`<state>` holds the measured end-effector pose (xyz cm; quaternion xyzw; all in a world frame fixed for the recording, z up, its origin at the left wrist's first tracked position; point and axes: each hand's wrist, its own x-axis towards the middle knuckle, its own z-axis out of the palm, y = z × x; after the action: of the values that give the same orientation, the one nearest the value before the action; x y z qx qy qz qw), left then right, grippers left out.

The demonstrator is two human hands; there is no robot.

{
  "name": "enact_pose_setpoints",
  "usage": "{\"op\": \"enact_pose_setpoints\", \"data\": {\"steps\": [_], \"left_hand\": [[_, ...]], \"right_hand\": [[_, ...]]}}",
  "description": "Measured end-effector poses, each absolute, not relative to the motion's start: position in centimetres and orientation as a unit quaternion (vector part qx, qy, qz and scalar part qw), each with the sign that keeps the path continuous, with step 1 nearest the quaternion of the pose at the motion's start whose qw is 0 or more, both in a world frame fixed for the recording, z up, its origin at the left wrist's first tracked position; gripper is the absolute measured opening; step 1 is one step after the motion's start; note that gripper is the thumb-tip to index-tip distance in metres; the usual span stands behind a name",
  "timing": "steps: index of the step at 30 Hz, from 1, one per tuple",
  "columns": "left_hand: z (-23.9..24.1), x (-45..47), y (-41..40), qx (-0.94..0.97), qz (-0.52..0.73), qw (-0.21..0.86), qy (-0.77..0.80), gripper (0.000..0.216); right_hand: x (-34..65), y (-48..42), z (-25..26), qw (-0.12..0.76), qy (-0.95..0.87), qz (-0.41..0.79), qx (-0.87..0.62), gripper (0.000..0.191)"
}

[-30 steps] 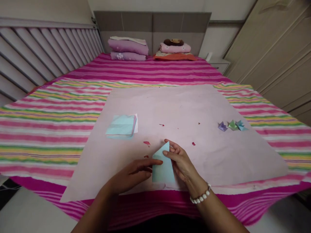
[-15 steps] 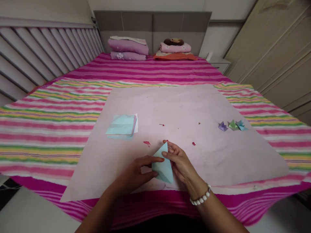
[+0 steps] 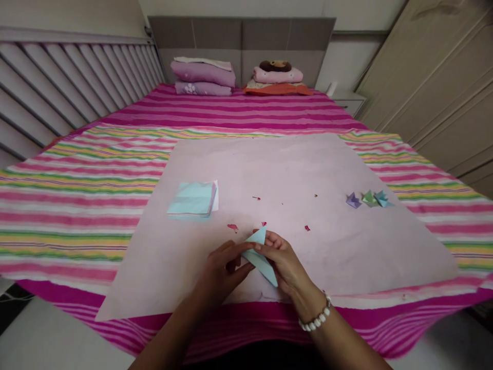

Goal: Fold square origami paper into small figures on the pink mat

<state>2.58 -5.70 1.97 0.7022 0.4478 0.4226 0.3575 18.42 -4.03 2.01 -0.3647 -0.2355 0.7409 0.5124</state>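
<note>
A light blue folded sheet of origami paper [image 3: 264, 267] is held between both hands, over the near part of a large pale sheet [image 3: 292, 164]. My left hand [image 3: 227, 264] pinches its left side between thumb and fingers. From the right, my right hand [image 3: 283, 259] grips it, thumb on top and fingers behind. The paper is tilted, with one point upward and a narrow flap running down to the right. Fingers cover part of its middle. A white beaded bracelet [image 3: 318, 321] circles my right wrist.
A stack of square paper [image 3: 192, 199], light blue on top, lies to the left. Three small folded paper pieces, purple [image 3: 353, 200], green [image 3: 370, 199] and blue [image 3: 383, 199], stand at the right. Small red scraps [image 3: 232, 227] dot the pale sheet. Folded bedding [image 3: 204, 74] sits by the headboard.
The blue paper has gone from a broad, flat-facing shape to a narrower one, its lower part folded or turned edge-on. My left hand has shifted slightly up and right against it.
</note>
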Motion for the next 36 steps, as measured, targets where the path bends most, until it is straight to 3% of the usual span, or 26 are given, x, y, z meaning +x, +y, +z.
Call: {"op": "enact_pose_setpoints", "data": {"steps": [7,14,20,26,36], "left_hand": [[2.0,2.5,-6.4,0.674,0.417,0.442,0.42,0.032],[1.7,3.6,-6.1,0.536,0.461,0.514,0.485,0.009],[1.3,4.3,-5.8,0.363,0.521,0.609,0.475,0.032],[1.3,4.2,-5.4,0.27,0.518,0.675,0.452,0.04],[1.8,4.5,-5.5,0.238,0.472,0.778,0.338,0.021]], "right_hand": [[18.4,-4.0,2.2,0.522,-0.262,0.711,-0.392,0.024],[18.2,-4.3,2.3,0.514,-0.308,0.686,-0.413,0.021],[18.0,-4.5,2.1,0.509,-0.386,0.629,-0.444,0.018],[18.2,-4.6,2.4,0.496,-0.415,0.648,-0.403,0.02],[18.6,-4.5,2.5,0.495,-0.383,0.67,-0.4,0.024]]}}
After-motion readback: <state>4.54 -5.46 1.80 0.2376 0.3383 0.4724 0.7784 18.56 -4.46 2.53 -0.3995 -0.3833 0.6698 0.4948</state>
